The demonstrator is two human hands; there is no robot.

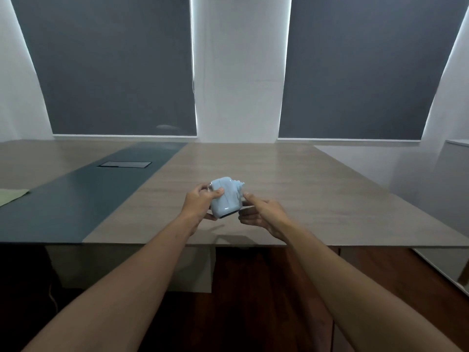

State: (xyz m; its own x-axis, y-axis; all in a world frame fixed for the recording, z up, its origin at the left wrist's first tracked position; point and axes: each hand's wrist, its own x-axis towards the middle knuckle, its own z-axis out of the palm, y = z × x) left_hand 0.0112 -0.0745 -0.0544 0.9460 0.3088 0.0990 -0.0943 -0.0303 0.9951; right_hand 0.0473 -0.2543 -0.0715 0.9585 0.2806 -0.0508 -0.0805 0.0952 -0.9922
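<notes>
A small light-blue plastic device [224,198] with a ridged nozzle on its right side is held just above the wooden table [291,194]. My left hand [200,203] grips its left side, thumb over the top and fingers underneath. My right hand [261,213] sits close against its right side, with the index finger stretched toward the nozzle and the other fingers curled near the device's lower edge. Whether those fingers pinch a part of it is hidden.
A dark blue-grey strip [83,196] runs across the table's left half, with a recessed cable hatch [124,164] in it. A pale green sheet [11,195] lies at the far left edge. Grey roller blinds cover the windows behind. The table's front edge crosses under my forearms.
</notes>
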